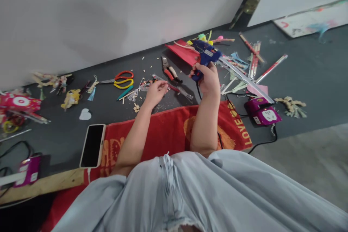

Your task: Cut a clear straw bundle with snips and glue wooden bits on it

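My right hand [208, 76] is wrapped round the handle of a blue hot glue gun [208, 53]. A long clear glue stick [246, 78] juts out of its back toward the right. The gun's front lies over a red sheet [183, 52]. Lower and to the left, my left hand [157, 93] is closed with thumb and fingertips together; what they hold, if anything, is too small to make out. Near its fingertips lie a dark red piece [174, 88] and clear plastic wrapping [186, 93]. White strings [138, 90] and crumbs are scattered beside this hand.
Red-handled pliers [171, 72] and red-and-yellow scissors [123, 79] lie behind my left hand. A phone [92, 146] rests by a red towel [168, 127]. Purple power sockets [263, 111] with cords sit at right, near wrapped sticks [254, 58]. A wall [95, 14] stands behind.
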{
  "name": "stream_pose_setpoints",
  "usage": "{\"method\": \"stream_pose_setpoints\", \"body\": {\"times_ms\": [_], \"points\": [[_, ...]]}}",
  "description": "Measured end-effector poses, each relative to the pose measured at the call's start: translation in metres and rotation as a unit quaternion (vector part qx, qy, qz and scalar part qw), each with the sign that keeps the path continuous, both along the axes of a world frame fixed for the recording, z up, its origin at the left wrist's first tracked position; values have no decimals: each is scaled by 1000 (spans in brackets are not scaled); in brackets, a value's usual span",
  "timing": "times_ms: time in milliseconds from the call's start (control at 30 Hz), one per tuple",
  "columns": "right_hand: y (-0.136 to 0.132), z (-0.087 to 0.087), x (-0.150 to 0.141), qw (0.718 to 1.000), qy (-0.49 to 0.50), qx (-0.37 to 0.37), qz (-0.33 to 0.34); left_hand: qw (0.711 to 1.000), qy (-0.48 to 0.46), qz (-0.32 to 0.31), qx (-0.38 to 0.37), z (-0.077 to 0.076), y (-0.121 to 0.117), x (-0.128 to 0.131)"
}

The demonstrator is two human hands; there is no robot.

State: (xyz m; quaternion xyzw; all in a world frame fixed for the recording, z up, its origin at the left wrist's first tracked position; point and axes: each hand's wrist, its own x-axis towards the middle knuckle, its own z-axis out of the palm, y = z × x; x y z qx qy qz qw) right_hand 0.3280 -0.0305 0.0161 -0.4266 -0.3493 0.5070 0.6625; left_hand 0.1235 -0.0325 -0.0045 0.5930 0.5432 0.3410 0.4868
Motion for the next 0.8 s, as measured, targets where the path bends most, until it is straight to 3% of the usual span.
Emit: {"method": "stream_pose_setpoints", "body": {"times_ms": [233,433,600,800], "points": [[6,1,-49,992,-20,-5,126,987,73,131,63,5,6,-60],[6,-12,-69,978,-16,-24,207,950,209,197,121,9,7,-100],[9,-23,-69,966,-9,-37,257,928,312,164,123,19,2,-101],[13,-25,-66,965,-19,-81,248,927,350,41,127,18,4,-93]]}}
